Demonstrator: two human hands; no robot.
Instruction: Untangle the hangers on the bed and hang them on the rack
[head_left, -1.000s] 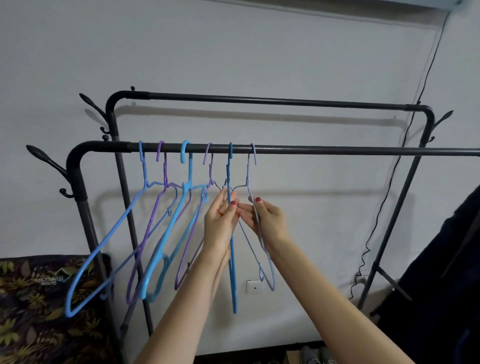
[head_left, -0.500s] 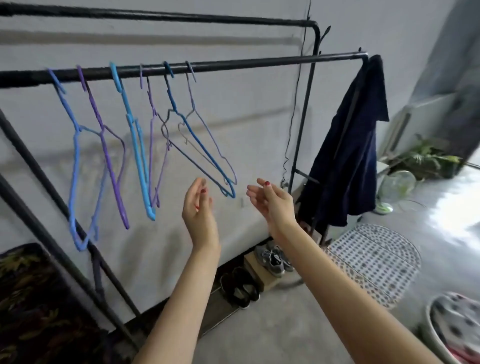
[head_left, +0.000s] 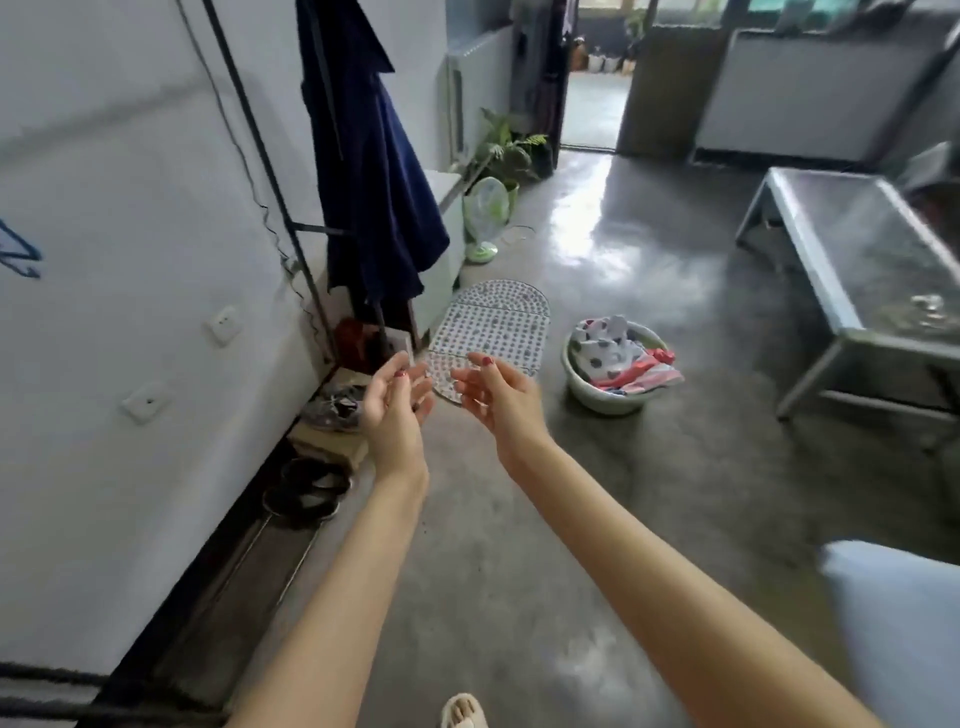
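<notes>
My left hand (head_left: 395, 402) and my right hand (head_left: 493, 397) are raised side by side over the floor, palms turned toward each other, fingers apart and holding nothing. Only the tip of one blue hanger (head_left: 21, 254) shows at the far left edge, against the white wall. Of the black rack I see one upright post (head_left: 270, 176) along the wall and a dark blue garment (head_left: 371, 171) hanging from its end. The bed and the other hangers are out of view.
Shoes (head_left: 332, 405) and black sandals (head_left: 306, 488) lie by the wall. A spotted mat (head_left: 488, 327), a basin of laundry (head_left: 615, 371), a small green fan (head_left: 485, 215) and a metal table (head_left: 862, 260) stand on the concrete floor.
The view has swung right and down, away from the rack's hangers toward the floor. Both hands let go of the hangers a second ago and have stayed empty since.
</notes>
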